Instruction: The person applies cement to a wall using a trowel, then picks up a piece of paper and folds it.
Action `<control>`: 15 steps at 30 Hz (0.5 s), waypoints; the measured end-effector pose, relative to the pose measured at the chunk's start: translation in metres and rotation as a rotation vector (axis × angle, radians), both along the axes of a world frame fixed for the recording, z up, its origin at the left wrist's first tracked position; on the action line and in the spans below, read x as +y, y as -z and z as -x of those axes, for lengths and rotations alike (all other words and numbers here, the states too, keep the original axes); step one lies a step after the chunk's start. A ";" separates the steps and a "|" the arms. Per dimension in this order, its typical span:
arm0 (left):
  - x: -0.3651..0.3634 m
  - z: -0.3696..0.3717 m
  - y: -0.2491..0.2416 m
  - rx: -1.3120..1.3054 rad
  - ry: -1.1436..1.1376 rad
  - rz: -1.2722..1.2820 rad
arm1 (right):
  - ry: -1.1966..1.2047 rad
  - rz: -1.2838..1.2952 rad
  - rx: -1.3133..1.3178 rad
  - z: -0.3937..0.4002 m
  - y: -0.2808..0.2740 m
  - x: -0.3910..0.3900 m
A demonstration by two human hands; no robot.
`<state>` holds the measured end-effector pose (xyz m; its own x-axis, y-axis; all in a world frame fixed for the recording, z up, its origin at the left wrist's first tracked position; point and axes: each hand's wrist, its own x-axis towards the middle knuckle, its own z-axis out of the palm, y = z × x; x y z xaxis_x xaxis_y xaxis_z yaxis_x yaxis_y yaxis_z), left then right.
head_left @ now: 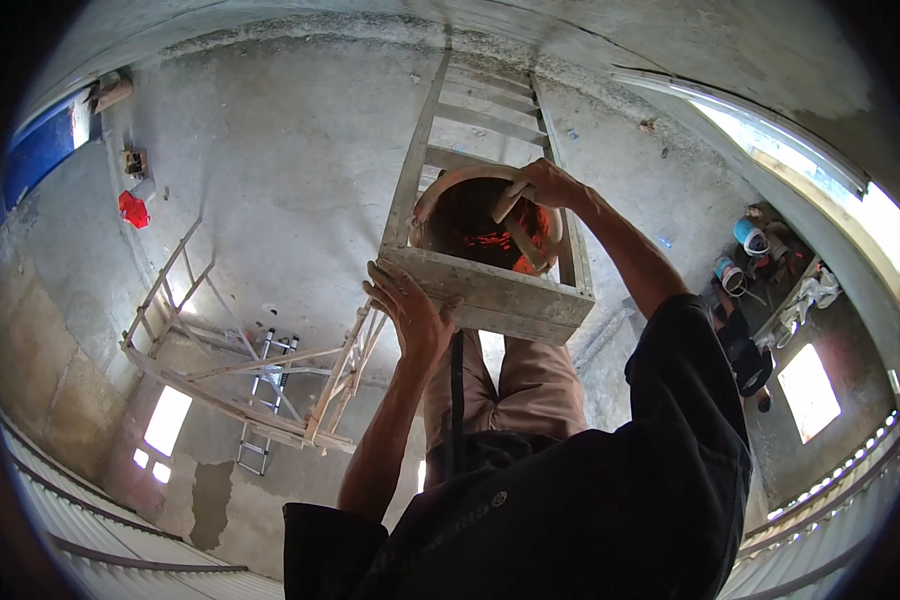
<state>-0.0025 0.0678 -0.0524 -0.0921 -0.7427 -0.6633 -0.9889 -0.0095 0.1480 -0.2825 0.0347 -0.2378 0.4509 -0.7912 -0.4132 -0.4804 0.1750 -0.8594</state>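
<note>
Fingers of left hand [407, 318] grip ladder [490, 290]; right hand [545, 185] holds trowel [515, 215]

One head-worn view with a wide fisheye lens; it looks steeply down past the person's torso, close to the ladder [490, 290]; the concrete floor [290, 180] lies far below.

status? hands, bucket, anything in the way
Left hand gripping wooden frame at its near edge. Right hand holding trowel inside orange bucket. Bucket sits in the frame; nothing blocking.
</note>
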 end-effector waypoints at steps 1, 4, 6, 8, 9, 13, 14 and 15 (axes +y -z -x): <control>-0.001 0.000 -0.001 -0.015 0.025 0.005 | -0.020 -0.014 -0.012 -0.002 0.000 0.000; -0.003 0.003 -0.003 -0.006 -0.017 -0.012 | -0.232 0.040 0.084 -0.025 0.003 -0.007; 0.001 0.000 -0.002 -0.003 -0.003 -0.004 | -0.221 -0.014 0.169 -0.052 -0.009 -0.030; -0.002 -0.001 -0.002 -0.002 0.025 0.011 | -0.195 -0.064 0.252 -0.066 -0.008 -0.041; -0.001 0.000 -0.002 -0.004 0.013 0.008 | -0.235 0.050 0.198 -0.069 -0.008 -0.045; -0.001 0.001 -0.003 0.025 -0.001 0.029 | -0.435 0.124 -0.061 -0.093 0.008 -0.049; -0.002 0.001 -0.002 0.025 -0.003 0.028 | -0.437 0.123 -0.061 -0.100 0.010 -0.047; -0.002 0.000 -0.002 0.032 0.012 0.032 | -0.425 0.084 -0.074 -0.108 0.011 -0.045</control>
